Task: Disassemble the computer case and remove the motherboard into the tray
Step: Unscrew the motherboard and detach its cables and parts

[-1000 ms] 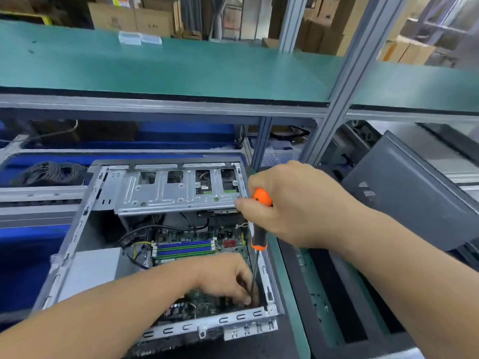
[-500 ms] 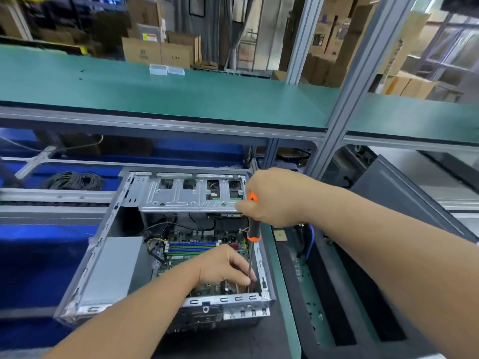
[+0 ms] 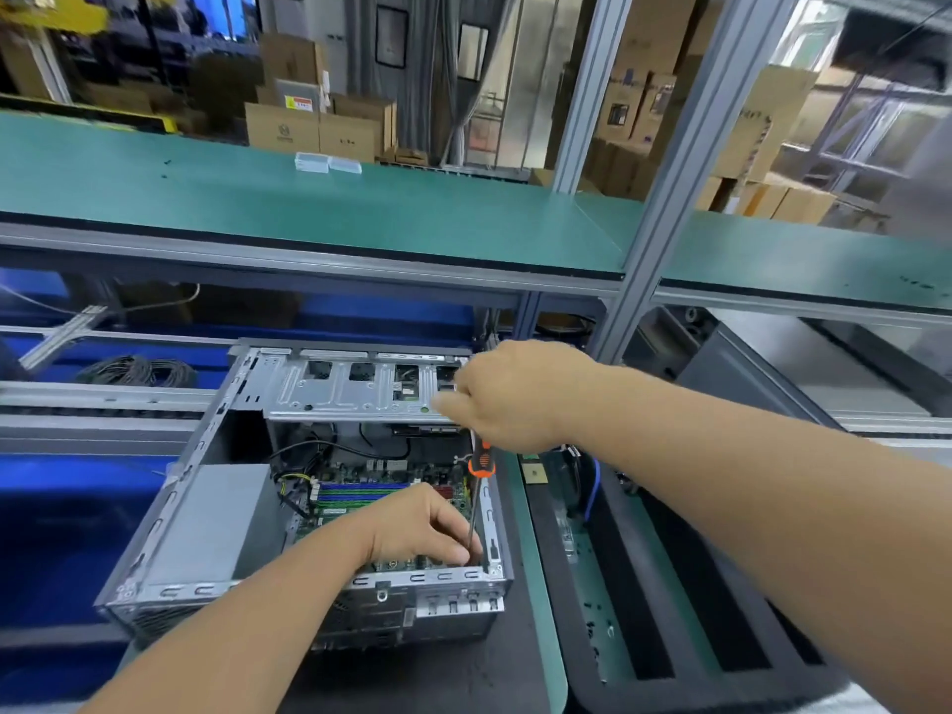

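The open computer case (image 3: 329, 507) lies on its side on the table (image 3: 536, 584), its long axis running from the near edge away toward the shelf, open face up. Inside, the motherboard (image 3: 360, 487) sits flat on the case floor, still seated, its blue and green memory slots (image 3: 360, 493) running left to right. A grey power supply box (image 3: 206, 517) fills the near-left corner, and the metal drive cage (image 3: 355, 389) spans the far end.

Right hand (image 3: 515, 399) is up over the far-right corner of the case, fingers clenched around the top of an orange-and-black screwdriver (image 3: 476, 499). The tool stands nearly upright, handle high, shaft slanting down and slightly toward the near-right corner of the board. Left hand (image 3: 422, 528) is down inside the case, fingers (image 3: 463, 551) pinched together right at the tip of the shaft; what they pinch, if anything, I cannot tell.

To the right, just beside the case, a black tray (image 3: 669, 610) with long dark slots lies on the table, small dark bits scattered in it. Above, a green shelf (image 3: 309, 198) with two small clear boxes (image 3: 327, 163). Cardboard cartons (image 3: 314, 128) behind it carry labels and a logo, too blurred to read. A coil of dark cable (image 3: 136, 371) lies far left.
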